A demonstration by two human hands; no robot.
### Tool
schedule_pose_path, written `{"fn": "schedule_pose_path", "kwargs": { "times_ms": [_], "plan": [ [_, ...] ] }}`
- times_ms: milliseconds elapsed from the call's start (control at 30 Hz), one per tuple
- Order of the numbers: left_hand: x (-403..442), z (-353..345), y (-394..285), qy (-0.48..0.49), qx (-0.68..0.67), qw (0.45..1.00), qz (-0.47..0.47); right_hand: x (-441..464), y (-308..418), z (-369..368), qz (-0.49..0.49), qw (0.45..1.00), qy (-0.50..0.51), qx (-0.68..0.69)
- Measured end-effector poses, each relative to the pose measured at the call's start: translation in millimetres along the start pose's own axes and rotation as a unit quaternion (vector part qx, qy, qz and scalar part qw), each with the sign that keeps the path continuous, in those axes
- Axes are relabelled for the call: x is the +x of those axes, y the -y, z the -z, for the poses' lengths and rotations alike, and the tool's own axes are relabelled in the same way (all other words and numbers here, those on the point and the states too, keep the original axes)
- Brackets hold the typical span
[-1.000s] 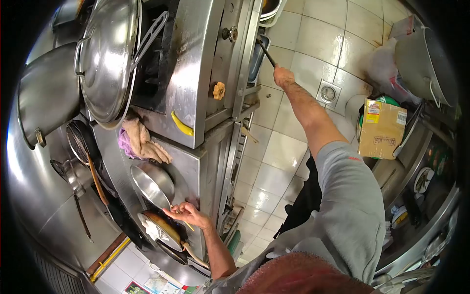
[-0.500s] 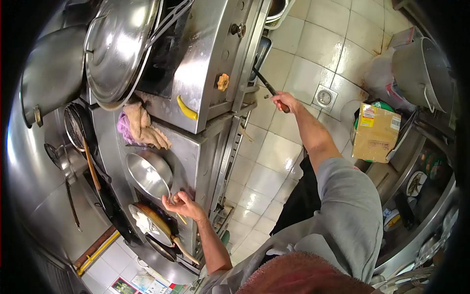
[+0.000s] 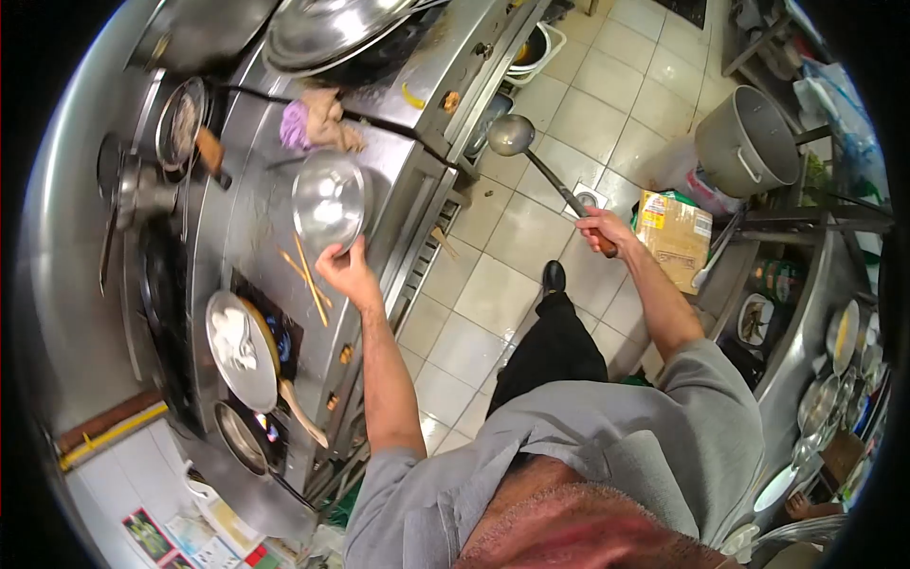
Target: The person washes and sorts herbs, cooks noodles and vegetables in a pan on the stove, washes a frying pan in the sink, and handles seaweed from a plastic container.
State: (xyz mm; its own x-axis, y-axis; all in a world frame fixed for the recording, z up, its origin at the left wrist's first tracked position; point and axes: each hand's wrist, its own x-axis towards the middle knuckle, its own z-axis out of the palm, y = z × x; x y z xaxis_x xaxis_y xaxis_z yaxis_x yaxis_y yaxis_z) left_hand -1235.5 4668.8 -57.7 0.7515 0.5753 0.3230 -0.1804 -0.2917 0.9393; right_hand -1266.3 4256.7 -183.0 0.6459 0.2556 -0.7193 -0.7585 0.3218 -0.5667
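My right hand (image 3: pixel 607 231) is closed round the handle of a long ladle (image 3: pixel 512 135), whose bowl hangs over the tiled floor beside the stove front. With thumb and fingers, my left hand (image 3: pixel 351 273) grips the near rim of a shiny metal bowl (image 3: pixel 332 202) at the steel counter. Below and left of that hand lie two thin wooden sticks (image 3: pixel 308 284). Farther down, a pan with a wooden handle (image 3: pixel 303 413) sits on a burner, a metal plate (image 3: pixel 227 379) with white cloth-like material over it. A smaller pan (image 3: pixel 242 436) is beside it, near a flame.
A crumpled cloth (image 3: pixel 322 123) lies on the counter (image 3: pixel 256 228) beyond the bowl. Large lidded cookware (image 3: pixel 332 28) stands at the top. A cardboard box (image 3: pixel 671 237) and a deep pot (image 3: pixel 744 142) are on the right. Utensils hang at the left wall.
My right hand has drawn the ladle up from the low containers, so its bowl now shows. My left hand has moved up to the metal bowl's rim. The view has shifted.
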Motion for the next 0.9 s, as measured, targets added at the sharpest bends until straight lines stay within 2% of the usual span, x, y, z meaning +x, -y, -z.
{"fn": "schedule_pose_path", "kwargs": {
  "times_ms": [67, 133, 200, 233, 333, 400, 433, 500, 533, 600, 700, 767, 800, 867, 900],
  "plan": [
    [-22.3, 29.8, 0.1, 0.033, -0.042, 0.999, -0.009, -71.7, 0.9, -16.8, -0.019, 0.999, 0.004, -0.032],
    [-60.6, 65.9, -18.1, 0.057, -0.07, 0.996, -0.018, -150.6, -4.6, -45.6, 0.019, 0.997, -0.057, -0.055],
    [-91.1, 125.2, -49.7, 0.073, -0.031, 0.997, -0.021, -221.8, -16.7, -88.8, 0.054, 0.99, -0.077, -0.106],
    [-105.8, 162.8, -65.4, 0.085, -0.005, 0.995, -0.042, -261.9, -24.6, -114.2, 0.063, 0.989, -0.068, -0.119],
    [-156.7, 271.9, -111.1, 0.141, -0.016, 0.99, -0.027, -379.1, -55.2, -187.0, 0.097, 0.975, -0.057, -0.192],
    [-193.9, 351.5, -133.0, 0.153, 0.004, 0.988, -0.037, -439.3, -82.7, -222.5, 0.128, 0.972, -0.003, -0.198],
    [-212.1, 392.1, -145.3, 0.118, 0.015, 0.992, -0.032, -472.2, -97.2, -243.4, 0.129, 0.972, 0.022, -0.193],
    [-247.8, 470.3, -167.3, 0.17, 0.073, 0.981, -0.065, -523.9, -133.1, -272.4, 0.141, 0.974, 0.053, -0.171],
    [-264.4, 506.9, -173.9, 0.136, 0.088, 0.985, -0.059, -538.4, -146.9, -284.7, 0.152, 0.974, 0.06, -0.154],
    [-291.1, 566.1, -185.8, 0.116, 0.086, 0.989, -0.032, -565.5, -167.9, -335.5, 0.114, 0.969, 0.153, -0.156],
    [-325.8, 640.3, -202.2, 0.032, 0.137, 0.99, 0.0, -571.3, -190.4, -400.5, 0.086, 0.948, 0.24, -0.188],
    [-346.5, 684.2, -204.6, -0.027, 0.185, 0.982, 0.017, -563.2, -208.1, -446.1, 0.075, 0.923, 0.313, -0.212],
    [-354.8, 703.8, -204.4, -0.034, 0.188, 0.981, 0.017, -556.0, -216.9, -469.0, 0.062, 0.918, 0.328, -0.215],
    [-368.4, 739.5, -203.5, -0.136, 0.183, 0.973, 0.023, -536.2, -233.5, -516.9, 0.031, 0.902, 0.363, -0.232],
    [-373.7, 758.1, -205.5, -0.141, 0.187, 0.972, 0.023, -523.4, -243.0, -541.0, 0.014, 0.891, 0.382, -0.245]
  ]
}}
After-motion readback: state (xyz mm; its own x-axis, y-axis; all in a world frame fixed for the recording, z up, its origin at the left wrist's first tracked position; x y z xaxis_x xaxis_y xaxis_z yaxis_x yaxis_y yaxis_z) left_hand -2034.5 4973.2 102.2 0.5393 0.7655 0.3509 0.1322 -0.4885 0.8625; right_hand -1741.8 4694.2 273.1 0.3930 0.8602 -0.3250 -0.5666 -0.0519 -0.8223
